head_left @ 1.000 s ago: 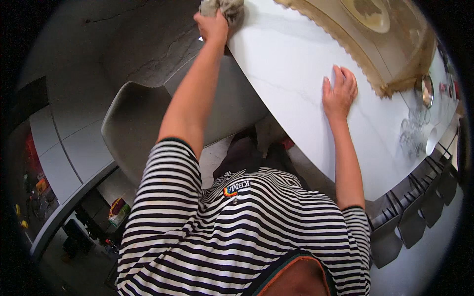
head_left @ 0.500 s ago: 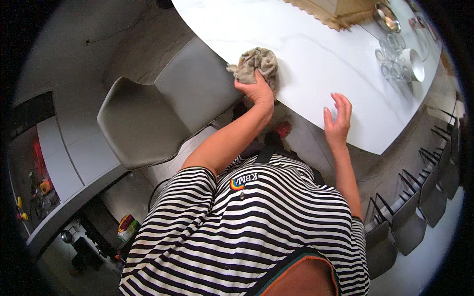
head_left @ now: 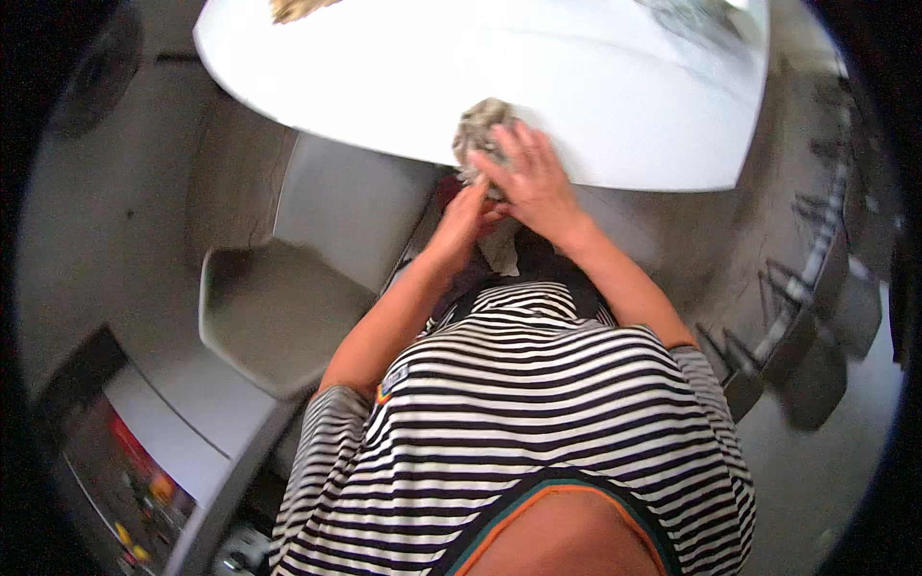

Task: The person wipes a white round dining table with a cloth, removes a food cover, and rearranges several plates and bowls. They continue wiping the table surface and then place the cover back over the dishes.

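A crumpled grey-beige cloth [head_left: 477,123] lies at the near edge of the white table [head_left: 384,91], part of it hanging over the edge. My left hand [head_left: 463,223] grips its lower end just below the tabletop, its fingers partly hidden by the cloth and my other hand. Over the cloth's right side rests my right hand [head_left: 538,187], fingers stretched and slightly apart, the fingertips touching the fabric. Motion blurs both hands a little.
A grey chair [head_left: 288,307] stands left of my body, close to the table edge. Several dark chairs [head_left: 807,374] line the right side. Blurred glassware [head_left: 696,17] sits at the table's far right, and a tan, ragged-edged object [head_left: 300,9] at its far left.
My right hand has moved left from over the table onto the cloth. My left hand still holds the cloth, now lower on it. The view has turned, shifting the table.
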Action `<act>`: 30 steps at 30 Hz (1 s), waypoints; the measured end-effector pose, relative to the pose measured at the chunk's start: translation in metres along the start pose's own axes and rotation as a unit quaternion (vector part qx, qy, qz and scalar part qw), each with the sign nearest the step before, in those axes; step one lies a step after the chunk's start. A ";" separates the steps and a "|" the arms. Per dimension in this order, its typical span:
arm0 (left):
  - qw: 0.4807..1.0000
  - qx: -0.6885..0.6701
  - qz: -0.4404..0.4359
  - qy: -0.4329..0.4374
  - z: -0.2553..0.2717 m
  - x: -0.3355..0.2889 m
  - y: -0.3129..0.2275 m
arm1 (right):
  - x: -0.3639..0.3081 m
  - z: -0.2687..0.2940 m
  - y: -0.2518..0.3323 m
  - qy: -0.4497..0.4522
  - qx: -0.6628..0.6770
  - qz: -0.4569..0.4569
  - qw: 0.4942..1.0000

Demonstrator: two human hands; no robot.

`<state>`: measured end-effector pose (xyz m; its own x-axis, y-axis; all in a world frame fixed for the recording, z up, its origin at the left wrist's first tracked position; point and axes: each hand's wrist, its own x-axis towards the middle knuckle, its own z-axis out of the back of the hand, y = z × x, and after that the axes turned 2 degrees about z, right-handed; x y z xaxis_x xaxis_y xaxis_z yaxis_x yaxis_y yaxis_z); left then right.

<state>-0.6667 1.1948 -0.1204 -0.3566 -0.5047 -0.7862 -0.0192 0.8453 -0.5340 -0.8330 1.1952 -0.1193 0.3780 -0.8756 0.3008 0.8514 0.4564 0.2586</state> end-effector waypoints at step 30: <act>0.486 0.614 -0.621 0.028 0.026 0.122 -0.159 | -0.042 -0.025 0.037 -0.491 0.441 -0.585 0.471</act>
<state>-0.6826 0.9941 -0.1396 -0.8073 -0.4578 0.3724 0.3080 -0.8652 -0.3957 -0.8086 1.2445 -0.1448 -0.8822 -0.3113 -0.3533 -0.3779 0.0205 0.9256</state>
